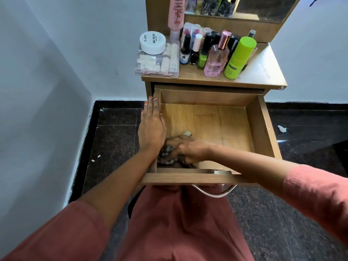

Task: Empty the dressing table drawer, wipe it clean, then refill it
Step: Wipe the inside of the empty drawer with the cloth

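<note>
The wooden drawer (pixel 261 127) of the dressing table is pulled out, and its floor is bare apart from the near left corner. There my right hand (pixel 188 150) grips a dark patterned cloth (pixel 167 159) and presses it onto the drawer floor. A small pale scrap (pixel 187 133) lies just beyond that hand. My left hand (pixel 151 125) rests flat, fingers straight, on the drawer's left wall. The cosmetics stand on the table top (pixel 263 72): a green bottle (pixel 239 57), a pink perfume bottle (pixel 216 57), a white nail polish jar (pixel 153 42) on a clear box (pixel 156 63).
A mirror (pixel 263 8) stands behind the table top, with a tall pink tube (pixel 176 14) at its left. The drawer's metal handle (pixel 214 193) hangs over my lap. White walls enclose the corner at left. A crumpled white scrap (pixel 281 128) lies on the dark floor at right.
</note>
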Demonstrator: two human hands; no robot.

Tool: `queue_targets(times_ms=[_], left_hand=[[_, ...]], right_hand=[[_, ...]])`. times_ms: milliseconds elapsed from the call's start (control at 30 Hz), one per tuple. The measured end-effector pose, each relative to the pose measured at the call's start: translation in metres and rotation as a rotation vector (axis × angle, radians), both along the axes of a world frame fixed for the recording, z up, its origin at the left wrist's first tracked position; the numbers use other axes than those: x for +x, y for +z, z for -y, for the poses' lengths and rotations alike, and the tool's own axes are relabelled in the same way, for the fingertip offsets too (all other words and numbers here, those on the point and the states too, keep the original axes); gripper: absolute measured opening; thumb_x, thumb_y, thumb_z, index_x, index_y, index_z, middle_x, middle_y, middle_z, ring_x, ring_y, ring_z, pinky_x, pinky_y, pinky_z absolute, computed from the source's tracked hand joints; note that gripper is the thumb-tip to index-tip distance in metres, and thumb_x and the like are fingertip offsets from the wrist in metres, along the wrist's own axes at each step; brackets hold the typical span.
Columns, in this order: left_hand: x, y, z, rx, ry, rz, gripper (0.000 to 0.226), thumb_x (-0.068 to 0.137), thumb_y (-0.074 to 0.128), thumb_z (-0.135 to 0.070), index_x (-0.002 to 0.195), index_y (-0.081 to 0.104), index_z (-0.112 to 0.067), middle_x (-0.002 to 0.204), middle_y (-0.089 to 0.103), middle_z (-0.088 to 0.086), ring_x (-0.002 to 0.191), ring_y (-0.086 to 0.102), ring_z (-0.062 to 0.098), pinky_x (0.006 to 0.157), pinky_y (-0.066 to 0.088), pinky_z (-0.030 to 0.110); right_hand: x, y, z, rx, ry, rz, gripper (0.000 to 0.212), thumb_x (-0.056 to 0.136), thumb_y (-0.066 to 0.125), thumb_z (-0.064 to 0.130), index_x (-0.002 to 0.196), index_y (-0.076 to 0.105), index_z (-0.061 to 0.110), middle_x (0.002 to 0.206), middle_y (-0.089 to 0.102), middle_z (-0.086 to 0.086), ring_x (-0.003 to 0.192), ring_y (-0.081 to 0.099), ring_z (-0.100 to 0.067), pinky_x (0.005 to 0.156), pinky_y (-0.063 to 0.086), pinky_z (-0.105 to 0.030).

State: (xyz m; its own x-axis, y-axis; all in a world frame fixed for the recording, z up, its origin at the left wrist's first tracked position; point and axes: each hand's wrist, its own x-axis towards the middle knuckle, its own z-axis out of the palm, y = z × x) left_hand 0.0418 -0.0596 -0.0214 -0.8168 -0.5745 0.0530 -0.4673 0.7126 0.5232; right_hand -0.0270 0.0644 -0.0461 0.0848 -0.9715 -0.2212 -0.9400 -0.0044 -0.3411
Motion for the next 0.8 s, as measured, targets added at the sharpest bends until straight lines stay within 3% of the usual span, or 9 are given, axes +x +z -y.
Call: queue_targets(times_ms=[100,200,300,400,500,633,800], left_hand=[[0.0,0.0,0.001,0.0,-0.004,0.004,0.049,0.101,0.023,-0.017,0.147,0.011,-0.01,0.157,0.007,0.006,0.145,0.005,0.018,0.119,0.008,0.03],[0.0,0.0,0.001,0.004,-0.008,-0.002,0.049,0.101,0.024,-0.018,0.147,0.011,-0.01,0.157,0.008,0.007,0.145,0.006,0.019,0.12,0.01,0.031],[0.0,-0.001,0.002,-0.006,-0.009,-0.009,0.049,0.1,0.024,-0.018,0.147,0.012,-0.01,0.157,0.009,0.008,0.145,0.007,0.02,0.119,0.009,0.03],[-0.001,-0.002,0.002,-0.018,-0.01,-0.012,0.049,0.1,0.024,-0.017,0.147,0.012,-0.009,0.157,0.01,0.008,0.145,0.007,0.019,0.119,0.008,0.029],[-0.001,-0.002,0.002,-0.019,-0.008,-0.02,0.048,0.1,0.023,-0.017,0.147,0.013,-0.008,0.156,0.01,0.008,0.145,0.008,0.019,0.119,0.007,0.029],[-0.001,-0.001,0.001,-0.029,-0.013,-0.028,0.047,0.101,0.023,-0.017,0.146,0.014,-0.007,0.156,0.011,0.009,0.145,0.009,0.019,0.118,0.006,0.028],[0.0,-0.001,0.001,-0.026,-0.013,-0.026,0.047,0.1,0.024,-0.016,0.146,0.015,-0.008,0.156,0.012,0.009,0.145,0.009,0.02,0.119,0.008,0.03]], right_hand=[[-0.023,0.004,0.008,-0.151,-0.194,-0.091,0.036,0.082,0.045,0.008,0.113,0.061,0.015,0.128,0.054,-0.023,0.123,0.049,-0.038,0.1,0.043,-0.052],[-0.037,0.011,0.018,-0.011,-0.337,-0.17,0.03,0.092,0.048,0.014,0.118,0.06,0.02,0.149,0.026,-0.014,0.139,0.019,-0.034,0.112,0.023,-0.051],[-0.032,0.01,0.021,-0.035,-0.373,-0.093,0.023,0.09,0.05,0.013,0.107,0.066,0.014,0.148,0.029,-0.013,0.134,0.027,-0.033,0.107,0.03,-0.048],[-0.021,0.005,0.011,-0.013,-0.339,-0.03,0.026,0.087,0.05,0.007,0.108,0.066,0.009,0.148,0.028,-0.019,0.133,0.028,-0.036,0.109,0.028,-0.044],[-0.004,0.003,0.003,0.035,-0.213,0.038,0.041,0.082,0.05,0.003,0.117,0.064,0.021,0.143,0.036,-0.021,0.129,0.033,-0.039,0.11,0.029,-0.047],[0.012,0.007,0.001,0.117,-0.079,0.096,0.051,0.078,0.049,-0.005,0.116,0.064,0.025,0.121,0.049,-0.018,0.106,0.043,-0.035,0.097,0.037,-0.044],[0.015,0.012,0.001,0.139,-0.071,0.103,0.05,0.073,0.046,-0.004,0.111,0.068,0.021,0.127,0.049,-0.015,0.109,0.041,-0.033,0.099,0.035,-0.043]])
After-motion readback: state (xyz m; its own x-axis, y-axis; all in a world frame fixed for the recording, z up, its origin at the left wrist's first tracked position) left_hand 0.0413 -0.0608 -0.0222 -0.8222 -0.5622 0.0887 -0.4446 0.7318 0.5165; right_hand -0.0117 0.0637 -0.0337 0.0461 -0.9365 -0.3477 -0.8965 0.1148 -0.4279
